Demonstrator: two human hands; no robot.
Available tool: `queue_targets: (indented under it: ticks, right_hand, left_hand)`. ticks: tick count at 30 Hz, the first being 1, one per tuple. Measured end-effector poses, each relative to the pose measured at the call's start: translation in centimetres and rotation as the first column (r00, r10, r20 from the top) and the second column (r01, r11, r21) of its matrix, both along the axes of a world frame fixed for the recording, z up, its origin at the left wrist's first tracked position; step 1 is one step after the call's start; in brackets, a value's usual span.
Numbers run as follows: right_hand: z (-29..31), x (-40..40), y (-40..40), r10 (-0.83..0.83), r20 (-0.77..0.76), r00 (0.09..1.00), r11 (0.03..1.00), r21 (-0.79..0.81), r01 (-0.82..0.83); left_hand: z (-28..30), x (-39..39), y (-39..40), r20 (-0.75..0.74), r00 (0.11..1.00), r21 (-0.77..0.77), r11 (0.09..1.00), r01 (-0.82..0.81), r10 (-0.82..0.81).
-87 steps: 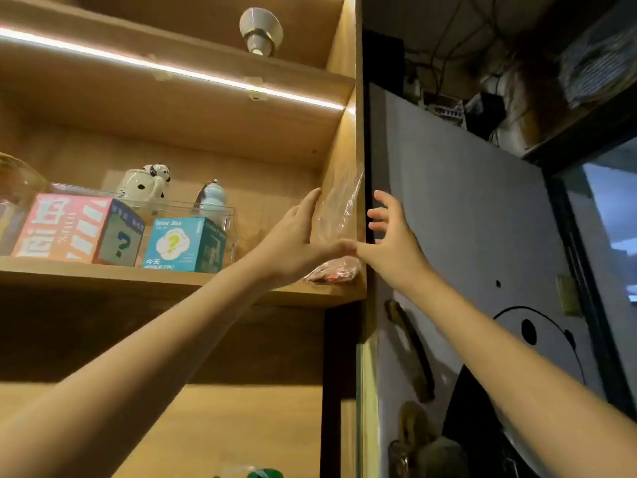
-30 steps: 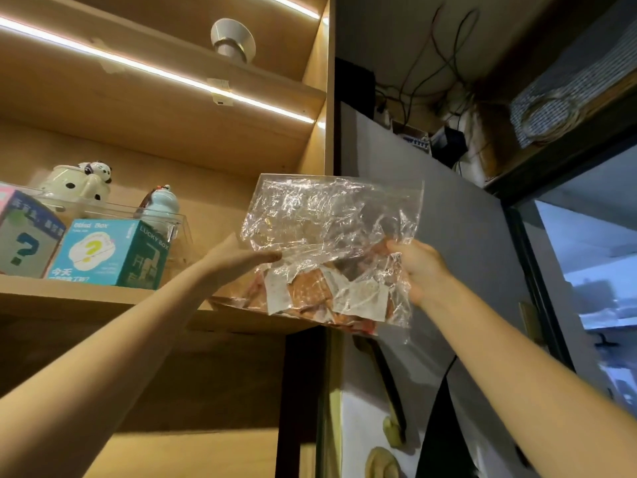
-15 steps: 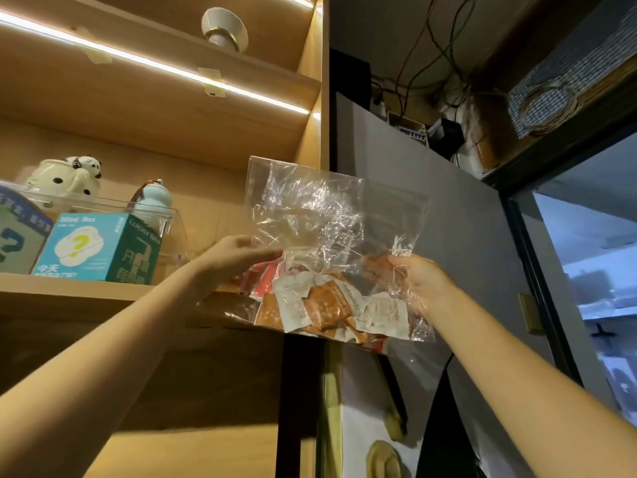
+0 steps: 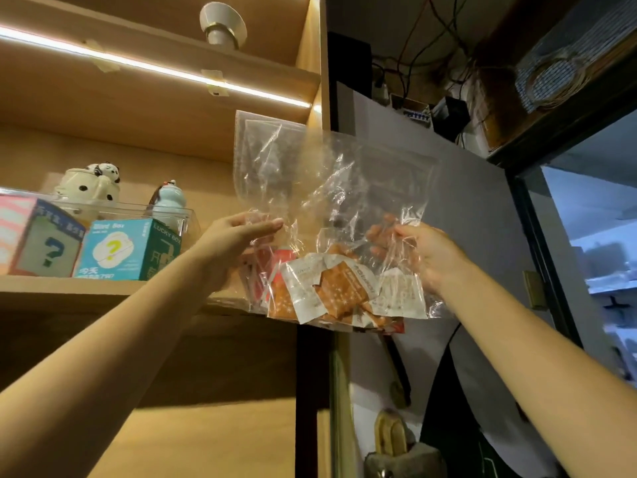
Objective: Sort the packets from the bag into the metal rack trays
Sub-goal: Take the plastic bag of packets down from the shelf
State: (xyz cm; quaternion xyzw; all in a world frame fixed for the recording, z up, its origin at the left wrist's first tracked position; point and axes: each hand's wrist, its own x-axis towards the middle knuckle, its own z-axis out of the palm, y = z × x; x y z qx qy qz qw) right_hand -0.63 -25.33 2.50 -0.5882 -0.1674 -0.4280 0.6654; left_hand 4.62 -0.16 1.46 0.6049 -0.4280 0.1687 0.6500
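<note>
The left hand pinches the left side of a clear plastic bag, thumb in front and fingers behind the film. The right hand grips the bag's right side, its fingers curled into the crumpled plastic. Both arms reach up and forward, raised toward the right end of a wooden shelf. The bag hangs upright between the hands, just off the shelf's right front corner, its upper half empty and its top edge reaching the lit shelf above. Orange, white and red packets are heaped in the bottom of the bag. To the left, well apart on the shelf, stand a teal box and a pink box. Right of the bag is a grey panel.
</note>
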Motion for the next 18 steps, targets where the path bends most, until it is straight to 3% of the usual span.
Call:
queue_targets:
  ticks: [7,10,14,18]
  right_hand:
    - [-5.7,-4.0,2.7,0.105,-0.065,0.992,0.994,-0.014,-0.106]
    - [-10.4,-6.0,3.7,0.1,-0.139,0.985,0.994,-0.018,-0.104]
    - [-17.3,-9.4,5.2,0.205,-0.186,0.961,0.977,0.093,-0.191]
    - [-25.7,-12.2,6.6,0.158,-0.301,0.941,0.982,0.152,-0.116]
  left_hand:
    - [-6.2,-5.1,3.0,-0.061,0.997,-0.05,0.998,0.048,-0.051]
    - [-10.8,-7.7,3.8,-0.103,0.995,-0.093,0.996,0.002,-0.012]
    - [-17.6,-10.9,4.1,-0.199,0.98,-0.162,0.986,-0.047,0.014]
    - [-25.1,-14.1,4.5,-0.357,0.934,-0.107,0.993,-0.059,0.017]
